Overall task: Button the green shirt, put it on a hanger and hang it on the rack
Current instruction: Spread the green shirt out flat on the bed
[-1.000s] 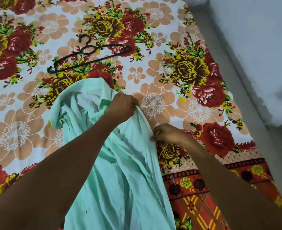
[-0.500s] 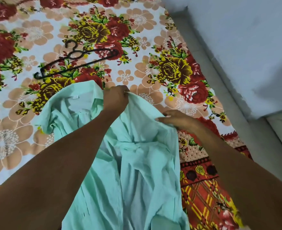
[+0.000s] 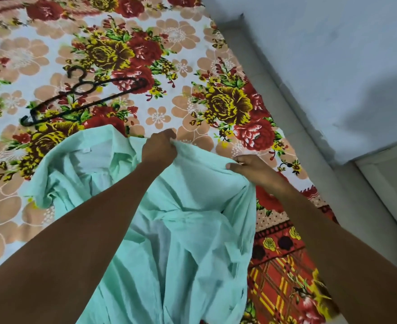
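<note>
Shirt, green, lengthwise on bed, collar far; gripped by left hand and right hand; hanger beyond.

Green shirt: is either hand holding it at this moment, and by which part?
Both. The left hand grips the green shirt at its upper edge beside the collar; the right hand pinches the same edge farther right.

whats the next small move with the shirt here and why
Probably lay the held edge down flat. Both the left hand and right hand grip the green shirt, which lies rumpled and open on the bedsheet; the hanger lies untouched.
</note>
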